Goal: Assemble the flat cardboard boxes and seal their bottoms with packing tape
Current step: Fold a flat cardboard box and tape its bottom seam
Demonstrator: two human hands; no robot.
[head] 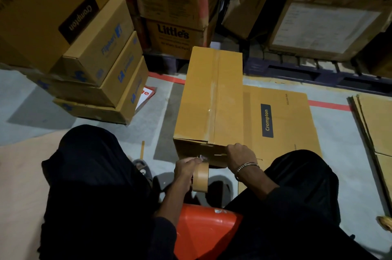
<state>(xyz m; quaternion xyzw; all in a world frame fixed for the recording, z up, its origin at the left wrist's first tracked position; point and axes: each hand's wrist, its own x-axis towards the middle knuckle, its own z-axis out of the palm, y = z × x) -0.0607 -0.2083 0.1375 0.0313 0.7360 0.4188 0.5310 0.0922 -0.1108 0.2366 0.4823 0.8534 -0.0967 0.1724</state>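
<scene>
An assembled brown cardboard box (201, 98) stands on the floor in front of me, its top face closed by a strip of clear tape along the centre seam. My right hand (240, 154) presses down on the box's near top edge, fingers curled over the corner. My left hand (186, 169) holds a roll of brown packing tape (200, 177) against the box's near side, just below that edge. A flat Crompton box (282, 115) lies on the floor to the right, partly under the assembled one.
Stacked cartons (99, 73) rise at left, and more big boxes (174, 5) stand on a pallet behind. A pile of flat cardboard (375, 124) lies at right. I sit on an orange stool (203, 232), knees on both sides. Red floor tape (328, 105) crosses behind.
</scene>
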